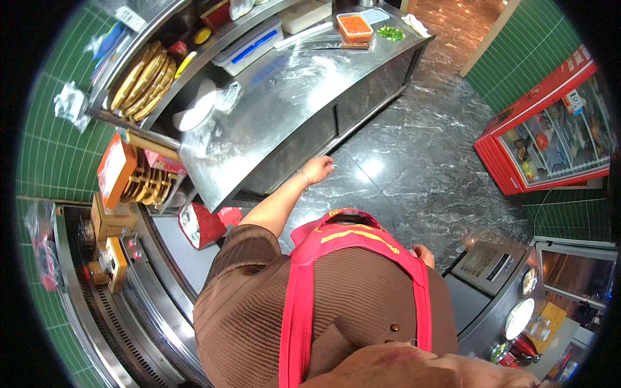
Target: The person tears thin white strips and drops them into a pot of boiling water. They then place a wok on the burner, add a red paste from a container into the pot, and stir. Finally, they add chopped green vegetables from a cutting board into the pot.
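My left hand (318, 169) is held out over the floor beside the front edge of a steel worktable (271, 111), a bracelet at its wrist; its fingers are partly curled, and whether something small is between them is unclear. My right hand (423, 254) shows only in part beyond the red apron (339, 237), near my body; what it holds cannot be seen. On the worktable's far part lie a cleaver (335, 44), a plastic tub of orange-red food (355, 27), chopped greens (391, 33) and a white cloth (415, 25). White powdery smears mark the steel top.
A lidded plastic box (250, 46) stands under a shelf with woven bamboo lids (145, 82). A red glass-door fridge (543, 126) is at the right. Below it, a counter holds a white bowl (519, 318). Steel equipment (136, 310) lines the left, near a red bag (201, 225).
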Motion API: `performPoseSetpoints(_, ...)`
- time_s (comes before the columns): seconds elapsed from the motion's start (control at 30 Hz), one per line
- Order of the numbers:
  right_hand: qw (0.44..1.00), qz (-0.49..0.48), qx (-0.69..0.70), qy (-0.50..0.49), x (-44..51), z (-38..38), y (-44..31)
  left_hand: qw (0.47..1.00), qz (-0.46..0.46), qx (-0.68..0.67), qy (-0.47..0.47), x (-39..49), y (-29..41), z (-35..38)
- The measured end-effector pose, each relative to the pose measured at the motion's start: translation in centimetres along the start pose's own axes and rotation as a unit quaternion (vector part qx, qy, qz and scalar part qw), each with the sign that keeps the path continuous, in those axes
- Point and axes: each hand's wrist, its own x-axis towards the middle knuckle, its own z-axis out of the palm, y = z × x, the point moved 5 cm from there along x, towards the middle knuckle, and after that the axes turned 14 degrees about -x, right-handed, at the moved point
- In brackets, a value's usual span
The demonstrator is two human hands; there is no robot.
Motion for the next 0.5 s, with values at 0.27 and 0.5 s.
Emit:
performPoseSetpoints(0.27,1.000,-0.005,-0.012,-0.003,9.8,-6.4,-6.2,0.983,0.034,-0.057,0.171,13.1,0.5,-10.3)
performPoseSetpoints(0.5,0.989,0.116,-0.083,-0.028,13.7,-2.8,-8.9,0.962,0.115,0.130,0.212,32.6,1.2,-21.2)
